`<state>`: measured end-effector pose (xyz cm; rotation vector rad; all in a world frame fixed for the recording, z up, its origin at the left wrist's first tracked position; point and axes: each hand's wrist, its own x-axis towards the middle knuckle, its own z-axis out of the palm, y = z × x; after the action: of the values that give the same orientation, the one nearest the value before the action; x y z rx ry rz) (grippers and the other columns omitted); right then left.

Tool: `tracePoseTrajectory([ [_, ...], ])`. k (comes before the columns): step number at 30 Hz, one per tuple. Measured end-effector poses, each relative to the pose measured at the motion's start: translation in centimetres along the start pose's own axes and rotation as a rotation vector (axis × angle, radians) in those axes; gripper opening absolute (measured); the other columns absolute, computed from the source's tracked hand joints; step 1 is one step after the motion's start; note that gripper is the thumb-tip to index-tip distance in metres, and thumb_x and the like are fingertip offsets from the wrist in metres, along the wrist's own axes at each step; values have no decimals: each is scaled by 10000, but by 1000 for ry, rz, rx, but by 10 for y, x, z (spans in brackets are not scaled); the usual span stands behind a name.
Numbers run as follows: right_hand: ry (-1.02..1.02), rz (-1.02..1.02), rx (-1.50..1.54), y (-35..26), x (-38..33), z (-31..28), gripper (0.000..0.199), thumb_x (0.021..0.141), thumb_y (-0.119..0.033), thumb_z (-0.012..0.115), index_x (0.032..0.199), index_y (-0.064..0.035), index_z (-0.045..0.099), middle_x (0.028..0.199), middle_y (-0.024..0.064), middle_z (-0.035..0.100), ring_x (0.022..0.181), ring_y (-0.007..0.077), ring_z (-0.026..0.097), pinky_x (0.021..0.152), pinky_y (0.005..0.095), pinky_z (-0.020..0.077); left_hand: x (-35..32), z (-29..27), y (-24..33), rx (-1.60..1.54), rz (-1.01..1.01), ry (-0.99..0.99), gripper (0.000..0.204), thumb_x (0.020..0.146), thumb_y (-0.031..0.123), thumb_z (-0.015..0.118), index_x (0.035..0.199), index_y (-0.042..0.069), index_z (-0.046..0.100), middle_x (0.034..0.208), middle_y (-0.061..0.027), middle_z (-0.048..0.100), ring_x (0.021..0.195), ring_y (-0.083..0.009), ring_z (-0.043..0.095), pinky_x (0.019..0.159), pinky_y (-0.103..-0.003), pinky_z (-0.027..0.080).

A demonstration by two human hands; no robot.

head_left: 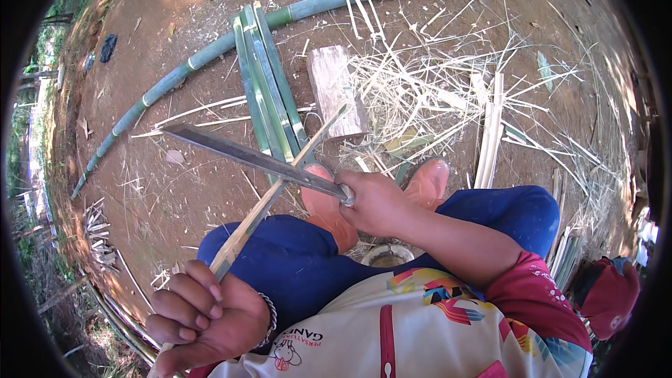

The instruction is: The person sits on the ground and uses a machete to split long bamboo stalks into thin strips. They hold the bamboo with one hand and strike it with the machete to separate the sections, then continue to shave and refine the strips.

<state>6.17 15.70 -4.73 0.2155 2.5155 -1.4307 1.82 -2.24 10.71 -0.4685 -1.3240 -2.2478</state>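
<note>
In the head view, the left hand [210,315] is at the lower left, its palm turned mostly upward and its wrist, ringed by a silver chain bracelet [269,318], just beside the person's body. Its fingers are curled around a long, narrow, pale-tan bamboo strip [253,222], which slants away from the hand up and to the right, over the dark-blue trousers [283,241] and toward a rough, pale wooden block [333,84].

The right hand [376,203] is in front of the body, back of the hand uppermost, its forearm running in from the lower right with the elbow bent. The fingers are clenched around the handle end of a long, dark-grey metal blade [231,151], whose tip points to the upper left. Seen from above, the blade crosses over the strip's upper half; whether the edge is biting into it cannot be told.

Beyond the hands, split green bamboo lengths [260,91] lie left of the block, and a heap of thin, cream-coloured shavings [413,91] lies to its right.
</note>
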Motion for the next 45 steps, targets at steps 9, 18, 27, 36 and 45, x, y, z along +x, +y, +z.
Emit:
tracePoseTrajectory([
  [9, 37, 27, -38, 5, 1, 2, 288, 784, -163, 684, 1044, -68, 606, 815, 206, 668, 792, 410, 665, 713, 509, 522, -3, 1, 0, -17, 0, -5, 481, 959, 524, 598, 714, 158, 403, 634, 41, 327, 525, -82, 334, 556, -271, 278],
  [18, 44, 79, -92, 24, 9, -3, 284, 782, -153, 667, 1037, -42, 610, 818, 228, 663, 809, 426, 660, 721, 515, 524, -3, 2, -2, -12, 23, -16, 475, 967, 520, 586, 725, 155, 405, 643, 40, 339, 528, -80, 341, 562, -259, 288],
  [27, 19, 161, -109, 47, 19, 0, 297, 789, -150, 648, 1059, -32, 612, 843, 241, 669, 840, 420, 664, 755, 509, 530, -2, 2, -4, -18, 25, -31, 463, 978, 516, 569, 738, 152, 417, 647, 37, 341, 539, -82, 345, 569, -265, 288],
  [36, -69, 215, -107, 54, 29, -5, 342, 807, -176, 646, 1117, -36, 605, 934, 223, 690, 913, 399, 671, 807, 498, 534, 0, -1, -3, -40, -6, -54, 468, 981, 511, 567, 730, 153, 401, 647, 39, 336, 552, -83, 339, 579, -270, 287],
  [45, -2, 280, -148, 89, 44, 4, 322, 809, -170, 633, 1111, -58, 625, 895, 234, 682, 879, 415, 668, 813, 493, 534, 4, -6, -1, -42, -9, -57, 467, 993, 512, 541, 737, 148, 398, 650, 26, 332, 562, -89, 328, 584, -272, 278],
])
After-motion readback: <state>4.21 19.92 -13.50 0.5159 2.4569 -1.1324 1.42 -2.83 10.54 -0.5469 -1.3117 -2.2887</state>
